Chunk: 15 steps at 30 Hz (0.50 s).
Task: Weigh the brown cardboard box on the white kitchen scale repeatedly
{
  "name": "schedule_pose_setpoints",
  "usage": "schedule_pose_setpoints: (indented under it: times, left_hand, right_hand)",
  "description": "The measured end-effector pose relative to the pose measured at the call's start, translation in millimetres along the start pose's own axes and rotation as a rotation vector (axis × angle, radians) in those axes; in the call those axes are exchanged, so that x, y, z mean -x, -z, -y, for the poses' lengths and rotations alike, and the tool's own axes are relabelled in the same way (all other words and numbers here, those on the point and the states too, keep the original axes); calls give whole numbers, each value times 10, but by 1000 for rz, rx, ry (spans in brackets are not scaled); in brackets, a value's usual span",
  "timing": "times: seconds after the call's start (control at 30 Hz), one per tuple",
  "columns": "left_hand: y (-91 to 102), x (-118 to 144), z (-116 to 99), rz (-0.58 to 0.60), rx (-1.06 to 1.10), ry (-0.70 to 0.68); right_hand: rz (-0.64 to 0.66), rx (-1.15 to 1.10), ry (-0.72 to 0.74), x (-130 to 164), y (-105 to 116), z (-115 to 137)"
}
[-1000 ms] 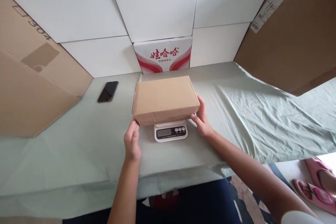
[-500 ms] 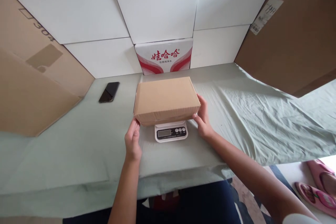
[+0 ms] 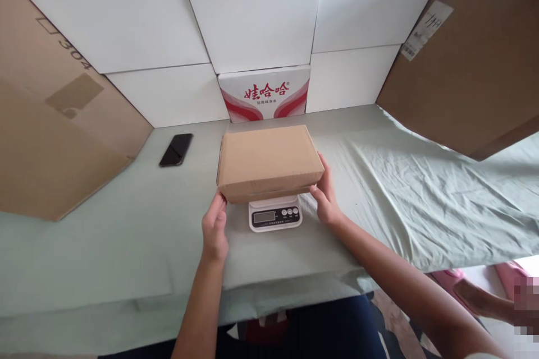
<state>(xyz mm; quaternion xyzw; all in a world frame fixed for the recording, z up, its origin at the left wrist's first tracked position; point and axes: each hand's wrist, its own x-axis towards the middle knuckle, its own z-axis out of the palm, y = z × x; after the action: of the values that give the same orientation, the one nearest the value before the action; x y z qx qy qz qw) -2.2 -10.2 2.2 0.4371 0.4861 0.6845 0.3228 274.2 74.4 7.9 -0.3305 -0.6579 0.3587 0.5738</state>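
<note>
Corrugated brown cardboard box (image 3: 269,161) is seated on a small white kitchen scale (image 3: 275,216) at mid-table — the weighing step is judged to be in hand. The box overhangs the platform on every side; only the scale's front panel with display and buttons is seen below its near edge.

Left hand (image 3: 214,229) is placed at the box's near-left bottom corner, fingertips touching, fingers loosely extended — no clamp is applied. Right hand (image 3: 325,196) is cupped on the near-right corner, thumb on the front edge, fingers along the side; a light steadying hold, not a lift.

The display digits are too small to be read.

The surface is covered by a pale green cloth (image 3: 421,190), wrinkled on the right. A black phone (image 3: 176,150) lies well apart to the left. A red-and-white printed carton (image 3: 264,93) stands just behind the box, against white panels (image 3: 252,11); large brown cartons are leaned at both sides.

Judgement: both hands would need to be taken clear of the box for a true reading — any contact loads or unloads the platform. The box should be centred first, given the overhang.
</note>
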Motion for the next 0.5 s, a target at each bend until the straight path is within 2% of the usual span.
schedule_pose_setpoints:
  times: [0.1, 0.2, 0.33, 0.43, 0.5]
  left_hand:
    - [-89, -257, -134, 42, 18, -50]
    - [-248, -682, -152, 111, 23, -76]
    - [-446, -1134, 140, 128, 13, -54]
    - [-484, -1223, 395, 103, 35, -26]
    - [-472, -1210, 496, 100, 43, -6]
  right_hand:
    - [-5, -22, 25, -192, -23, 17]
    - [-14, -53, 81, -539, -71, -42]
    - [-32, -70, 93, -922, -139, -305]
    - [-45, -16, 35, -1005, -155, -518]
    - [-6, -13, -5, -1001, -156, -606]
